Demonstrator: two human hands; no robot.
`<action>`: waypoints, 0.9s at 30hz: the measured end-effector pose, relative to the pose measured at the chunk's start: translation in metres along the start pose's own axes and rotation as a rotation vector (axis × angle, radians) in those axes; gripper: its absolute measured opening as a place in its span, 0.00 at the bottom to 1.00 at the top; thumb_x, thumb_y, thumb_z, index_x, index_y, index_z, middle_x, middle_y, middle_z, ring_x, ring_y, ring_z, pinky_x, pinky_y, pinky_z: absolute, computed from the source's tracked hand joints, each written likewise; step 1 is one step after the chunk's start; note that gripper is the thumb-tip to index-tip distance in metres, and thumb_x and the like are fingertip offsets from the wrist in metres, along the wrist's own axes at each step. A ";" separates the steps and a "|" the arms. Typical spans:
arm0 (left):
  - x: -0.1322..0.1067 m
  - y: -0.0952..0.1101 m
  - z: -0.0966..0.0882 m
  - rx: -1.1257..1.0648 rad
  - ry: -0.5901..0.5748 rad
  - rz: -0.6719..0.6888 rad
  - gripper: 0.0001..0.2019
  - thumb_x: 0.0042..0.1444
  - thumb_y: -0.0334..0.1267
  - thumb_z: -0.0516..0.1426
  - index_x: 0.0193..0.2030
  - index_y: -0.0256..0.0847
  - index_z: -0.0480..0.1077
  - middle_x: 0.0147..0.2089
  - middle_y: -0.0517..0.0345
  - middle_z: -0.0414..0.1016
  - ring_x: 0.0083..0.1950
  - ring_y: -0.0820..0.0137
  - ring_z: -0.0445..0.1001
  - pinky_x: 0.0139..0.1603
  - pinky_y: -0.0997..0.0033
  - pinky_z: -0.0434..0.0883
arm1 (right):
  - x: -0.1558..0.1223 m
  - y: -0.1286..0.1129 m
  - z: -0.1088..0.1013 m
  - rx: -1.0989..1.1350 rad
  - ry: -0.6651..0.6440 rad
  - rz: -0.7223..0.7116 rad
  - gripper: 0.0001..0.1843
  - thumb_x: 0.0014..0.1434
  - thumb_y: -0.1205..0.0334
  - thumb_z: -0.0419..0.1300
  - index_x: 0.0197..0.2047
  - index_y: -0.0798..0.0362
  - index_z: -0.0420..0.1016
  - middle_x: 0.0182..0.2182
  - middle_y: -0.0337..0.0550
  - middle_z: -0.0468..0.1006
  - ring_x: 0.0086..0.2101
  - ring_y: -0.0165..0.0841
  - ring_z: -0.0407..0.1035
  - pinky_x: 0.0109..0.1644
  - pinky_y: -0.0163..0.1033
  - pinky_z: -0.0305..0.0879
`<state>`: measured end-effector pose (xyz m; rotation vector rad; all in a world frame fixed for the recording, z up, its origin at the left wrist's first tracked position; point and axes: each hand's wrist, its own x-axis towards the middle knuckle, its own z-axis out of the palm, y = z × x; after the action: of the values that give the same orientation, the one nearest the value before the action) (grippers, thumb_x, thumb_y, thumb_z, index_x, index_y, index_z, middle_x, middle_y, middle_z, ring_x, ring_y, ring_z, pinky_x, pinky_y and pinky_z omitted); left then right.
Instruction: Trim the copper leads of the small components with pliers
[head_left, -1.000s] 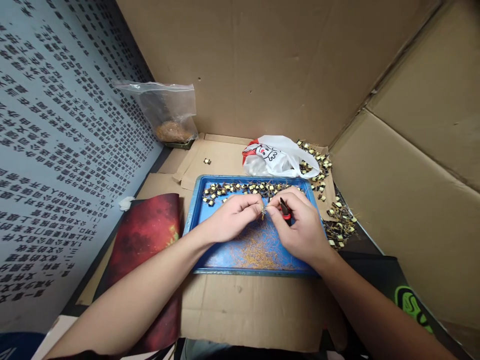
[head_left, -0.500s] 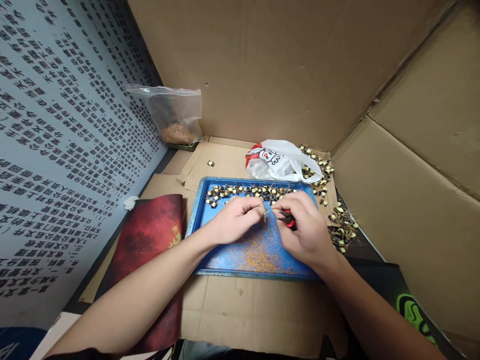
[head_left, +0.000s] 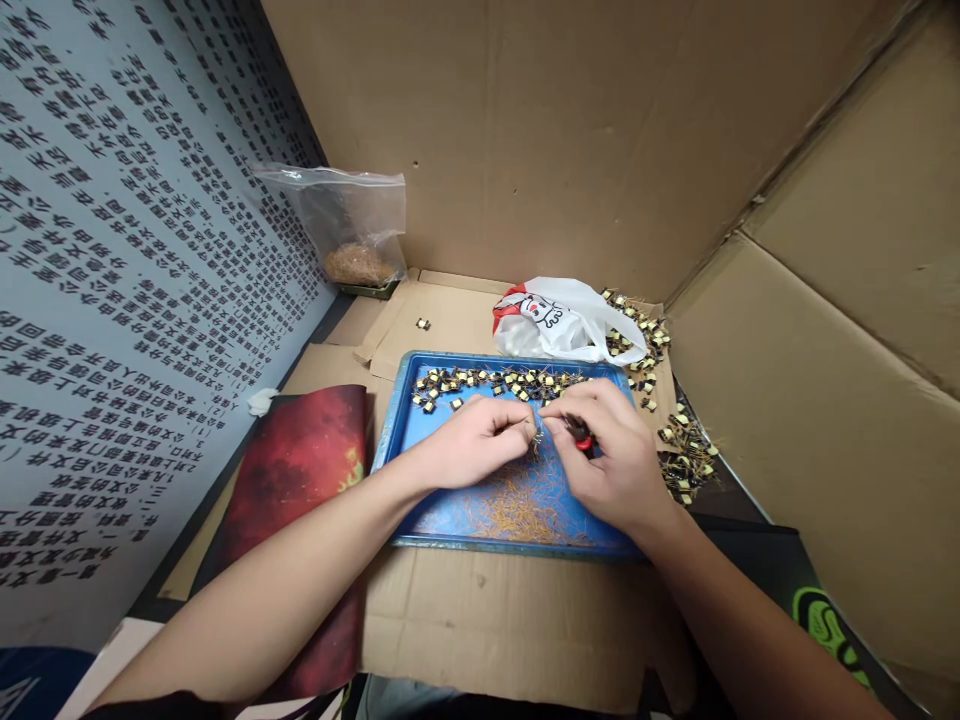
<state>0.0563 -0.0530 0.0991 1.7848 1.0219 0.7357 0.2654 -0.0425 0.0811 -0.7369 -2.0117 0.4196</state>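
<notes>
Over the blue tray (head_left: 381, 440), my left hand (head_left: 487, 440) is closed in a pinch on a small transformer (head_left: 537, 440), mostly hidden by the fingers, with thin wire leads showing. My right hand (head_left: 611, 450) is closed around red-handled cutters (head_left: 583, 436), tucked in the palm with dark jaws. Its thumb and forefinger meet close beside the left fingertips, at the leads. Several black-and-yellow transformers (head_left: 499, 383) lie along the tray's far side. Below the hands, copper-coloured wire clippings (head_left: 517, 510) are scattered over the tray floor.
A white and red plastic bag (head_left: 559, 320) sits behind the tray. More transformers (head_left: 686, 455) are heaped to the right. At the back left stands a clear zip bag (head_left: 360, 240) with copper-coloured wire. A red mat (head_left: 300, 480) lies left; cardboard walls (head_left: 525, 130) enclose the back and right.
My right thumb and forefinger have come closer to the left fingertips, and the cutters have turned a little in the palm. My left hand has shifted slightly right, still holding the transformer.
</notes>
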 end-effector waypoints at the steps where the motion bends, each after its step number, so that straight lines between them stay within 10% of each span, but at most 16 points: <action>1: 0.000 0.000 0.000 -0.004 -0.010 0.000 0.15 0.63 0.42 0.53 0.26 0.42 0.57 0.25 0.66 0.53 0.29 0.73 0.54 0.34 0.71 0.56 | 0.001 0.000 0.000 0.029 -0.004 0.051 0.08 0.70 0.70 0.61 0.46 0.50 0.80 0.41 0.48 0.77 0.42 0.40 0.74 0.47 0.46 0.72; 14: 0.000 -0.002 0.001 -0.076 0.063 0.019 0.23 0.71 0.55 0.51 0.31 0.40 0.63 0.28 0.63 0.60 0.31 0.71 0.58 0.34 0.69 0.58 | 0.005 0.010 0.000 0.708 -0.228 0.738 0.15 0.60 0.49 0.73 0.41 0.52 0.81 0.24 0.33 0.70 0.25 0.30 0.61 0.30 0.39 0.56; 27: -0.001 -0.001 0.002 -0.079 0.076 0.023 0.22 0.72 0.54 0.51 0.32 0.40 0.65 0.30 0.62 0.62 0.32 0.72 0.59 0.36 0.69 0.60 | 0.005 0.009 0.003 0.949 -0.170 0.890 0.20 0.52 0.51 0.80 0.39 0.52 0.80 0.21 0.34 0.71 0.23 0.30 0.64 0.29 0.37 0.56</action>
<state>0.0569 -0.0544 0.0980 1.7142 1.0099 0.8525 0.2640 -0.0329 0.0779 -0.9237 -1.2490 1.8296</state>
